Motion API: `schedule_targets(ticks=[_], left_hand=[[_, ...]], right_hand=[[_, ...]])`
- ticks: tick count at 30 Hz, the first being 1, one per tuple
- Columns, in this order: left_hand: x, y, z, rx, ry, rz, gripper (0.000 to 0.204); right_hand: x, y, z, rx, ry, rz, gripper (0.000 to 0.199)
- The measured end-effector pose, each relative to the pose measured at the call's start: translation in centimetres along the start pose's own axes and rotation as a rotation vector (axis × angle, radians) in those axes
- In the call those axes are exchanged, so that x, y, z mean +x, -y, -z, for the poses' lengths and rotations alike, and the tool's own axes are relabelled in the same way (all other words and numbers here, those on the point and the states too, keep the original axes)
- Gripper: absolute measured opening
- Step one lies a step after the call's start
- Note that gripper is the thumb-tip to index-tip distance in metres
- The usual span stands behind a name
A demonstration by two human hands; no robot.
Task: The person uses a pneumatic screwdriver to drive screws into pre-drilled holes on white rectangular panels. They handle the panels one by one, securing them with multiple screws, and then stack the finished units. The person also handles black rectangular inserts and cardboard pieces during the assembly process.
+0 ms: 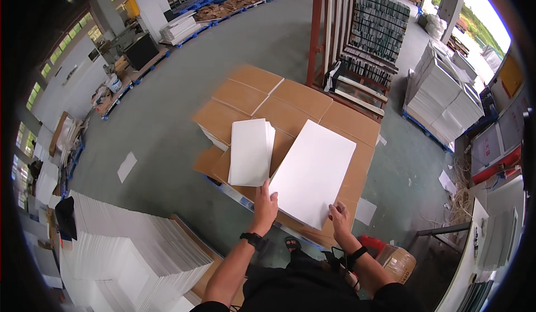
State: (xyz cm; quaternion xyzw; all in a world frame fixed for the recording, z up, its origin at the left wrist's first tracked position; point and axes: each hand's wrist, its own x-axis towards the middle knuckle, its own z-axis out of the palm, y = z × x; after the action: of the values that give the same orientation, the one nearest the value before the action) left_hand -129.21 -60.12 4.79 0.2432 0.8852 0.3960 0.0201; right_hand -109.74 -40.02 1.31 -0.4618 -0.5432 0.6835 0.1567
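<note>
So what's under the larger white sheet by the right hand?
Brown cardboard shows around the larger white sheet. What's directly beneath is covered; can't tell if more sheets are there.

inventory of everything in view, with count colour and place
cardboard boxes: several, brown, centre
larger sheets: uncountable, white, on boxes
smaller sheets: several, white, left of those
rack: one, reddish-brown, beyond the boxes
sheet piles: several, white, lower left
pallet load: one, white, right
pallets: several, blue, around the floor
loose sheets: several, white, on floor
small carton: one, brown, lower right
wristbands: two, black, on the wrists
left hand: one, bare, larger sheets' left edge
right hand: one, bare, their right edge
</note>
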Motion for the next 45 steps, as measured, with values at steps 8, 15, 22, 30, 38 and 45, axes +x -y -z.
schedule_targets(ticks=[8, 15, 22, 30, 38, 45], left_hand=[[-3.3, -1.4, 8.7, -0.666, 0.212, 0.105, 0.045], [-9.1, 1.4, 19.1, -1.055, -0.030, 0.290, 0.038], [-21.5, 8.2, 26.9, -1.362, -0.819, 0.328, 0.034], [-36.9, 11.5, 32.3, -1.465, -1.447, 0.359, 0.030], [-42.5, 22.9, 38.8, -1.045, -1.714, 0.731, 0.056], [-46.0, 34.1, 42.3, -0.846, -1.845, 0.815, 0.079]], right_hand=[[-2.8, 3.6, -0.8, 0.289, 0.183, 0.019, 0.019], [-3.3, 9.4, -6.9, -0.224, 0.782, 0.392, 0.011], [-13.7, 10.7, -21.0, -0.299, 1.075, 0.350, 0.028], [-26.9, 1.1, -34.2, -0.500, 1.512, 0.170, 0.029], [-33.5, -8.5, -51.5, -0.621, 1.472, 0.279, 0.035], [-38.2, -12.7, -62.6, -0.808, 1.542, 0.231, 0.037]])
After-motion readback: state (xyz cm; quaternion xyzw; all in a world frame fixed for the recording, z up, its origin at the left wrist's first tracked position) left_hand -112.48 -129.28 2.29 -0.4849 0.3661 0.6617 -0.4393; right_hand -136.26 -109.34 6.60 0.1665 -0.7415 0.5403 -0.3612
